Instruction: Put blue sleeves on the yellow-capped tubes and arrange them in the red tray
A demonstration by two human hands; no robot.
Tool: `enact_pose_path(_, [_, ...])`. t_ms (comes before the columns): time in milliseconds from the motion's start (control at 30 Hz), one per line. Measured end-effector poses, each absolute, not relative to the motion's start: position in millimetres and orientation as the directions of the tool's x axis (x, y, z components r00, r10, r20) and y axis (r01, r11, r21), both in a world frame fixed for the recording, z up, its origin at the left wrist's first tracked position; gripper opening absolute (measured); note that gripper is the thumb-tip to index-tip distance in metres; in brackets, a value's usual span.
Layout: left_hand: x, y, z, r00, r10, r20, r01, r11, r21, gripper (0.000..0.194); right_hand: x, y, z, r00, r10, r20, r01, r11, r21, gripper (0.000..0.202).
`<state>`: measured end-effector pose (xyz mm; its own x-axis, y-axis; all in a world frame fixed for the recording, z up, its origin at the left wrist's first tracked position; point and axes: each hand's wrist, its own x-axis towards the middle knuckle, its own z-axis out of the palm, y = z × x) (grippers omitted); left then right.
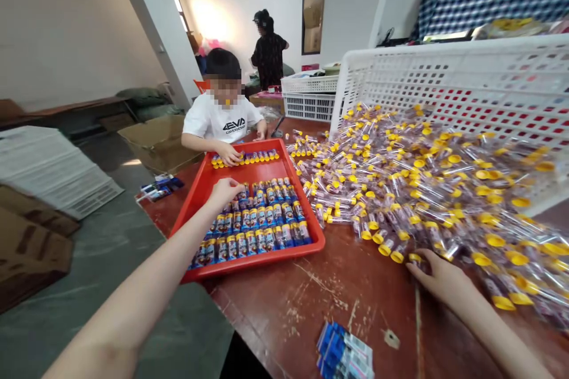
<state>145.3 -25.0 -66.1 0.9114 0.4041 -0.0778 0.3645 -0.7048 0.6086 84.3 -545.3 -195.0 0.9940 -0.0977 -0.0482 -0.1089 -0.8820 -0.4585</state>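
Observation:
My left hand (226, 192) reaches over the red tray (316, 235), fingers pinched together at the left end of a row of blue-labelled tubes (253, 218) with yellow caps. Whatever lies between those fingertips is hidden. At the near edge of a large loose pile of clear, yellow-capped tubes (371, 186), my right hand (438, 277) has its thumb and fingers around one capped tube (415, 259). Several rows of labelled tubes stand in the tray's near half, and a shorter group lies along its far side.
Across the tray, another person (222, 121) has a hand (229, 154) on the far tubes. A stack of blue labels (344, 352) lies at the table's front; more labels (160, 187) lie at left. A white crate (448, 71) lies tipped behind the pile. Someone in black (269, 56) stands farther back.

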Motion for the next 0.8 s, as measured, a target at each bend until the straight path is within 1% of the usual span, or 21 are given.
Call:
enact_pose_path(100, [166,-34,-87,0.916,0.356,-0.186,0.399,-0.754,0.522,0.027,76,-552,-196,0.996,-0.073,-0.054,-0.089,-0.895,-0.437,0.049])
enact_pose_path(167, [173,-45,-95,0.927,0.312,-0.209,0.375,-0.795,0.476,0.027,67,-556,-194,0.996,-0.071,-0.056,-0.088,-0.893,-0.442,0.052])
enact_pose_path(233, [176,-51,-94,0.942,0.275,-0.192,0.332,-0.838,0.432,0.026,57,-561,-191,0.995,-0.078,-0.055,-0.095,-0.883,-0.459,0.055])
enact_pose_path(300, [173,-55,-84,0.963,0.239,-0.123,0.268,-0.882,0.387,0.022,43,-566,-186,0.994,-0.09,-0.059,-0.107,-0.868,-0.484,0.057])
enact_pose_path(367, [160,-64,-72,0.982,0.186,0.011,0.171,-0.923,0.344,0.015,28,-570,-180,0.992,-0.099,-0.075,-0.123,-0.853,-0.507,0.061])
enact_pose_path(433, [130,-84,-66,0.984,0.094,0.154,0.042,-0.95,0.309,0.014,11,-571,-171,0.992,-0.092,-0.088,-0.126,-0.81,-0.572,0.063])
enact_pose_path(500, [83,-117,-72,0.967,-0.098,0.235,-0.164,-0.945,0.282,0.018,-4,-567,-163,0.993,-0.089,-0.083,-0.121,-0.705,-0.699,0.061])
enact_pose_path(533, [54,-136,-80,0.937,-0.252,0.242,-0.315,-0.91,0.269,0.021,-11,-563,-159,0.993,-0.094,-0.075,-0.118,-0.63,-0.768,0.06])
enact_pose_path(567, [25,-155,-90,0.8,-0.52,0.3,-0.588,-0.78,0.215,0.026,-16,-558,-155,0.992,-0.103,-0.068,-0.114,-0.551,-0.826,0.058])
enact_pose_path(600, [-4,-173,-102,0.63,-0.712,0.309,-0.774,-0.608,0.178,0.027,-21,-552,-152,0.992,-0.107,-0.063,-0.107,-0.479,-0.872,0.056])
enact_pose_path(633, [-28,-189,-115,0.527,-0.802,0.282,-0.85,-0.505,0.154,0.022,-25,-545,-150,0.993,-0.101,-0.057,-0.095,-0.421,-0.902,0.052])
enact_pose_path(667, [-47,-201,-126,0.496,-0.832,0.249,-0.868,-0.475,0.144,0.015,-29,-537,-149,0.995,-0.089,-0.049,-0.079,-0.373,-0.924,0.049])
enact_pose_path(700, [-60,-209,-136,0.488,-0.85,0.2,-0.872,-0.462,0.164,0.018,-32,-529,-148,0.997,-0.072,-0.037,-0.059,-0.338,-0.939,0.045])
enact_pose_path(733, [-66,-215,-143,0.52,-0.841,0.148,-0.849,-0.49,0.198,0.035,-35,-521,-148,0.998,-0.052,-0.025,-0.04,-0.314,-0.948,0.042])
enact_pose_path(800, [-64,-217,-148,0.588,-0.808,0.038,-0.778,-0.553,0.296,0.076,-38,-506,-148,1.0,-0.021,-0.006,-0.012,-0.296,-0.955,0.037])
